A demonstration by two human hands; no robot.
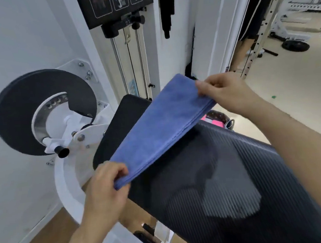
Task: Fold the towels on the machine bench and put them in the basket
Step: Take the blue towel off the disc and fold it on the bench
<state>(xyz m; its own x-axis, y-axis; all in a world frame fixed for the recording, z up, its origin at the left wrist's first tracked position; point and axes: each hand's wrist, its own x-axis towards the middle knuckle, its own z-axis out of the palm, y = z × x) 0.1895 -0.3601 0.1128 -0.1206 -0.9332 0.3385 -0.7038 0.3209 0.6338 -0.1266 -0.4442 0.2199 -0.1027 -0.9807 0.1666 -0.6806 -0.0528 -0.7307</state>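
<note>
Blue towel [161,125]: folded to a long narrow strip, several layers thick, with the stacked edges showing along the side that faces the bench. It is held in the air on a diagonal, stretched between both hands, low near end to raised far end.

Left hand [107,184]: at the towel's near end, fingers curled, pinching the corner between thumb and fingers.

Right hand [226,92]: at the far end, fingers bent round the towel's short edge and gripping it. The thumb is not clearly visible.

Below the towel is the black ribbed bench pad [236,182], with the towel's shadow falling on it. The towel's far half crosses in front of the tilted black back pad [118,128].

Just past the bench's far edge is a dark container [217,115] with something pink in it. It is mostly hidden, so whether it is the basket cannot be told.

Left of the bench is a large black disc [22,112] on the white machine frame
</note>
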